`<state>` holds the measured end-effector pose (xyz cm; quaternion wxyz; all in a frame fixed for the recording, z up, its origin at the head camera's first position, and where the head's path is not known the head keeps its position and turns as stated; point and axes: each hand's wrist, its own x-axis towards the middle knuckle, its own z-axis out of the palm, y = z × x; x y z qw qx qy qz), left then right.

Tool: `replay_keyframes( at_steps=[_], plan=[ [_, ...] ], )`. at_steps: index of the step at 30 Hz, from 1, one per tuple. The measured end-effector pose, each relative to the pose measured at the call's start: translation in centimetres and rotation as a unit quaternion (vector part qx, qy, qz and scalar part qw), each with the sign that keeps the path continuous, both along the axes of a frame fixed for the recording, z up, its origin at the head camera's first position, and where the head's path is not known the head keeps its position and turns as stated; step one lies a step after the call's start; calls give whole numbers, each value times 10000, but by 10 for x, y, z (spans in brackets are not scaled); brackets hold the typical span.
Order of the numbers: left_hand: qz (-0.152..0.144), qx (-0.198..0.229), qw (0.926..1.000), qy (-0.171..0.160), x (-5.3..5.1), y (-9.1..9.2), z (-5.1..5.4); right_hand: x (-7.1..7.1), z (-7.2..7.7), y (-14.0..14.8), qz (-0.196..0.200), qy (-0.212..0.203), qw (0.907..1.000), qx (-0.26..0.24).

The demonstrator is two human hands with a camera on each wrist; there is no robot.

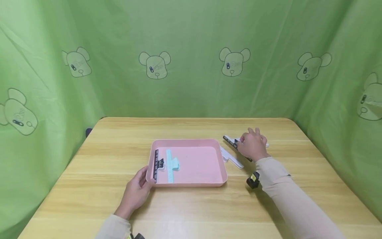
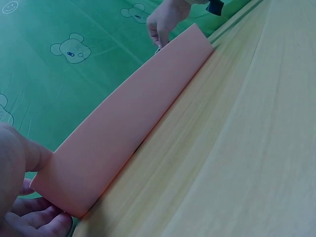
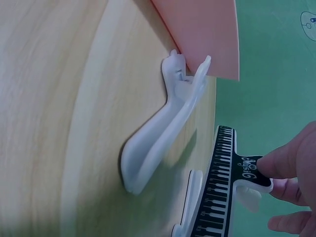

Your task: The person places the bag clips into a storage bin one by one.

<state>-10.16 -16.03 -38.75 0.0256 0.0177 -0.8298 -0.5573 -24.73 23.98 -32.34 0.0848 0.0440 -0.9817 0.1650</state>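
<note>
My right hand (image 1: 253,145) pinches the tab of a black clip with a piano-key pattern (image 3: 217,182), right of the pink tray (image 1: 191,185). In the right wrist view this clip is held tilted, its handle between thumb and fingers. A white clip (image 3: 158,133) lies on the table against the tray's right side. Another white clip (image 3: 191,197) is partly hidden behind the held one. My left hand (image 1: 137,191) grips the tray's near left corner, thumb on the wall. Inside the tray, a black piano-key clip (image 1: 156,166) lies left of a mint clip (image 1: 170,167).
The tray stands on a wood-grain table (image 1: 185,212). A green curtain (image 1: 191,96) with bear-head prints surrounds the table's back and sides. A black wrist device (image 1: 253,180) sits by my right cuff.
</note>
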Motion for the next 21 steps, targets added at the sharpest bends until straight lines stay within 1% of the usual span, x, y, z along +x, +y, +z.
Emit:
replay_keyframes(
  at_steps=[21],
  plan=[
    [23, -3, 10000, -28, -1, 0, 0, 3, 8, -9, 42, 32, 10000, -22]
  ],
)
